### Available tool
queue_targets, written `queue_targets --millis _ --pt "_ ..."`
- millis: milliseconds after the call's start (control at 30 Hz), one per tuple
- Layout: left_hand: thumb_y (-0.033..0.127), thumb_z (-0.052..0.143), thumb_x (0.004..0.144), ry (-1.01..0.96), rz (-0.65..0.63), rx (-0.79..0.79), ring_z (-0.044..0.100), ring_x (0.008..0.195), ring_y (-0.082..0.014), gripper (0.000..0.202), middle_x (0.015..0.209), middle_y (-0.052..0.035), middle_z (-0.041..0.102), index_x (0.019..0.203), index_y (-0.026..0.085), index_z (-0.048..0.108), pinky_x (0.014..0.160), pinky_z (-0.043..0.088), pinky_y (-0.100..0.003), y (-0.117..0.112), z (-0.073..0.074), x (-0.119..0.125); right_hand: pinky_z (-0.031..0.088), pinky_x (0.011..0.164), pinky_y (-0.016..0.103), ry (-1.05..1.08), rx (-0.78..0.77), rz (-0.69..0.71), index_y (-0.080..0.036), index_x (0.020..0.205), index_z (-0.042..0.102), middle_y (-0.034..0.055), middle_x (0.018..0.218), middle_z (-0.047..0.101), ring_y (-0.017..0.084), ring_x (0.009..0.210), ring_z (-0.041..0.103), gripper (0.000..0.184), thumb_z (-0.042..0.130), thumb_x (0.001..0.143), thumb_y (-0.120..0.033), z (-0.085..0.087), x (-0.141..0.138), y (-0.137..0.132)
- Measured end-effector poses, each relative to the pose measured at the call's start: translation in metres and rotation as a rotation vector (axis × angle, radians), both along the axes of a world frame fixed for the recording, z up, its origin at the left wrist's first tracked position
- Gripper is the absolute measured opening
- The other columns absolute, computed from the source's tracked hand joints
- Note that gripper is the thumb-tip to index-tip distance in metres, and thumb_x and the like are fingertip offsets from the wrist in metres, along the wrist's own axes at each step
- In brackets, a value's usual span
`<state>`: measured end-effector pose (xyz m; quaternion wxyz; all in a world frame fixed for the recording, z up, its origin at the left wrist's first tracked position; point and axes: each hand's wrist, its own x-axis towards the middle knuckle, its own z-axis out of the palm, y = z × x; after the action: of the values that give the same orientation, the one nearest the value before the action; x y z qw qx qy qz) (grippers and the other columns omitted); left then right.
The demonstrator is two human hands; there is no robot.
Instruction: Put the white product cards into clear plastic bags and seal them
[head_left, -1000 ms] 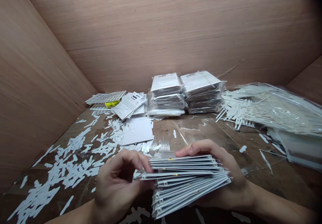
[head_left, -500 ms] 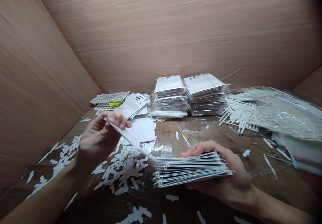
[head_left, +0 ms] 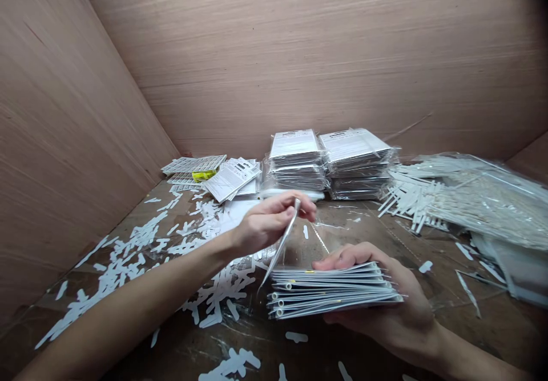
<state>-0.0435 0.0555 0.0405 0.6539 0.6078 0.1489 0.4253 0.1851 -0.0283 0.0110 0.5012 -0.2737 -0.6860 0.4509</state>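
Observation:
My right hand (head_left: 396, 295) grips a thick stack of thin white cards (head_left: 329, 292) from the right end, thumb below and fingers on top. Small round tube ends show between the layers at the stack's left side. My left hand (head_left: 278, 215) pinches one thin flat packet (head_left: 280, 250) by its upper edge. This packet stands steeply tilted, nearly edge-on, and its lower end hangs by the left end of the stack. Whether it touches the stack I cannot tell.
White paper cut-offs (head_left: 225, 287) litter the left and front of the brown table. Two piles of wrapped cards (head_left: 357, 167) stand at the back wall. Loose printed cards (head_left: 233, 178) and a yellow wrapper (head_left: 203, 175) lie back left. A plastic bag of white sticks (head_left: 483, 198) is right.
My left hand has swung to the right with the packet, which has gone from a shallow slant to nearly upright. My right hand still holds the stack. The view has shifted slightly.

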Motion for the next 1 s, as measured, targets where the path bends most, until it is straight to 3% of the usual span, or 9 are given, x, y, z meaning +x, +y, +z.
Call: queue_targets --millis 100,267,367,433,500,600,767,1000 --pt "0.035 0.066 0.095 0.029 -0.093 -0.057 0.06 0.104 -0.0225 0.029 0.107 -0.0106 0.064 0.116 0.017 0.073 0.098 0.044 -0.033 -0.009 -0.006 0.014 0.067 0.073 0.03 0.005 0.004 0.004 -0.03 0.107 0.066 0.0041 0.105 0.08 0.026 0.093 0.079 0.046 0.092 0.071 -0.018 -0.001 -0.001 0.0" --pt "0.038 0.068 0.095 0.014 -0.179 -0.137 0.059 0.104 -0.0217 0.034 0.111 -0.0114 0.064 0.121 0.018 0.073 0.094 0.045 -0.03 -0.018 -0.011 0.026 0.065 0.081 0.032 0.006 0.064 0.0 -0.031 0.11 0.064 0.0033 0.106 0.077 0.024 0.097 0.076 0.05 0.093 0.071 -0.02 -0.003 -0.003 0.001" --pt "0.038 0.071 0.093 -0.027 -0.187 -0.18 0.059 0.089 -0.0174 0.037 0.106 -0.0098 0.064 0.123 0.018 0.071 0.081 0.047 -0.027 -0.017 -0.013 0.031 0.062 0.089 0.037 -0.007 0.146 -0.026 -0.03 0.109 0.063 0.004 0.109 0.07 0.025 0.102 0.072 0.049 0.094 0.071 -0.024 -0.002 -0.005 0.002" --pt "0.04 0.074 0.089 -0.055 -0.17 -0.175 0.055 0.074 -0.0142 0.036 0.096 -0.0072 0.062 0.117 0.018 0.07 0.068 0.044 -0.025 -0.015 -0.014 0.034 0.061 0.088 0.039 -0.045 0.192 -0.042 -0.03 0.11 0.061 0.0049 0.109 0.065 0.025 0.101 0.069 0.05 0.093 0.072 -0.025 -0.003 -0.005 0.002" --pt "0.042 0.078 0.085 -0.062 -0.108 -0.142 0.053 0.07 -0.014 0.033 0.089 -0.006 0.06 0.105 0.016 0.072 0.064 0.043 -0.026 -0.012 -0.015 0.037 0.06 0.087 0.041 -0.093 0.226 -0.064 -0.03 0.114 0.06 0.0066 0.113 0.059 0.027 0.103 0.066 0.055 0.094 0.071 -0.024 -0.005 -0.003 0.002" --pt "0.044 0.08 0.082 -0.048 -0.046 -0.138 0.056 0.074 -0.0167 0.033 0.085 -0.0077 0.062 0.095 0.014 0.075 0.067 0.045 -0.028 -0.007 -0.018 0.039 0.059 0.085 0.041 -0.162 0.285 -0.121 -0.03 0.119 0.058 0.0077 0.115 0.053 0.028 0.104 0.06 0.063 0.095 0.068 -0.027 -0.01 -0.001 0.0" --pt "0.044 0.077 0.083 -0.059 -0.084 -0.158 0.056 0.075 -0.0182 0.032 0.085 -0.0103 0.068 0.095 0.015 0.083 0.069 0.043 -0.03 -0.002 -0.022 0.039 0.055 0.084 0.04 -0.235 0.361 -0.238 -0.03 0.123 0.054 0.0082 0.112 0.047 0.031 0.11 0.049 0.072 0.096 0.065 -0.036 -0.017 -0.003 -0.003" --pt "0.043 0.074 0.083 -0.078 -0.06 -0.123 0.063 0.076 -0.0226 0.033 0.081 -0.0133 0.072 0.074 0.012 0.083 0.074 0.05 -0.036 -0.006 -0.022 0.036 0.051 0.088 0.045 -0.322 0.393 -0.392 -0.031 0.116 0.055 0.0089 0.115 0.043 0.036 0.117 0.041 0.071 0.096 0.062 -0.051 -0.015 -0.003 -0.004"
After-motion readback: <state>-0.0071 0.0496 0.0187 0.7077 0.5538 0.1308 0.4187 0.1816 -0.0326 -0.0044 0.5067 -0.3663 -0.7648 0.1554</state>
